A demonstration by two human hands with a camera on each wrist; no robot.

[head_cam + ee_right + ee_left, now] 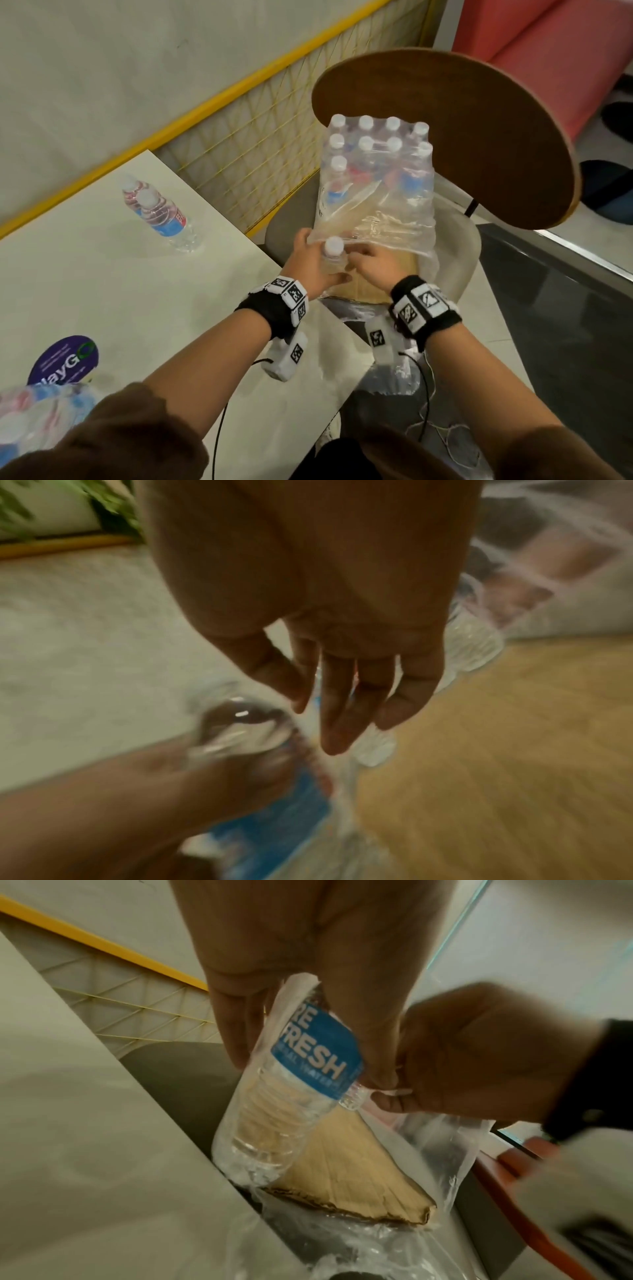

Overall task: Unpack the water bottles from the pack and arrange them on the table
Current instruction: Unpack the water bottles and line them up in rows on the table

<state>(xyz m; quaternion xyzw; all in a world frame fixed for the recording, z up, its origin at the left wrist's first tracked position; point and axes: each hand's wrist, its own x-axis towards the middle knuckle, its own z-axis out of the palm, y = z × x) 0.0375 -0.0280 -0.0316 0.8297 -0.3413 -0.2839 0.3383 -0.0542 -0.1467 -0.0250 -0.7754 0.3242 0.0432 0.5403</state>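
A shrink-wrapped pack of water bottles (pixel 376 161) stands on a cardboard tray (pixel 383 284) on a chair seat beside the table. At its torn near end my left hand (pixel 317 269) grips one white-capped bottle (pixel 333 247), tilted and partly out of the film. In the left wrist view its blue label (pixel 308 1047) shows between my fingers (pixel 346 993). My right hand (pixel 364 262) sits right next to it and pinches the loose plastic wrap (pixel 380 228); the right wrist view is blurred. Two bottles (pixel 161 214) stand on the white table (pixel 85 281).
The chair's round wooden back (pixel 462 137) rises behind the pack. A yellow-framed mesh panel (pixel 246 137) runs along the table's far side. Another wrapped pack (pixel 37 418) lies at the table's near left corner, beside a purple sticker (pixel 65 358).
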